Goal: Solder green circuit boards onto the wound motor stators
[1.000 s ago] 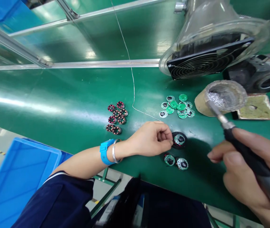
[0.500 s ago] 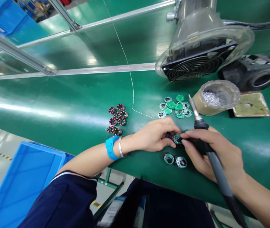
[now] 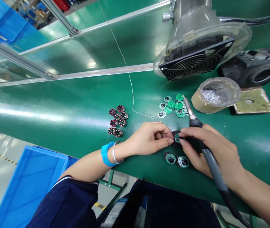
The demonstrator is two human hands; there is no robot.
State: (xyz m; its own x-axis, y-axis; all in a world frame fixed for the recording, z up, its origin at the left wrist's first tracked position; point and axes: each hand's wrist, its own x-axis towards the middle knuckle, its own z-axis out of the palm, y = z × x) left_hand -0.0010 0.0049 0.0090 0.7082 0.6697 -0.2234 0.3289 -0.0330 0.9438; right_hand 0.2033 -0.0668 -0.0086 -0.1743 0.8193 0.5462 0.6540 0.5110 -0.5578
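My left hand (image 3: 149,138) and my right hand (image 3: 208,152) meet over a small round green circuit board in a black holder (image 3: 177,138) on the green belt (image 3: 54,107). Fingertips of both hands pinch that piece. A soldering iron (image 3: 206,155) also sits in my right hand, its tip pointing up and away towards a pile of green round boards (image 3: 174,106). A thin solder wire (image 3: 131,91) runs from the back of the belt to my left hand. Two finished round boards (image 3: 176,160) lie just below my hands.
A cluster of red and black coil rings (image 3: 117,119) lies left of my hands. A fume extractor fan (image 3: 196,60) stands at the back right, with a tin of solder dross (image 3: 217,95), a sponge tray (image 3: 253,104) and an iron stand (image 3: 258,72). A blue crate (image 3: 26,183) sits below the belt edge.
My right hand has come in from the dross tin with the iron and joined my left hand on the round board. The iron's tip now points away from the tin.
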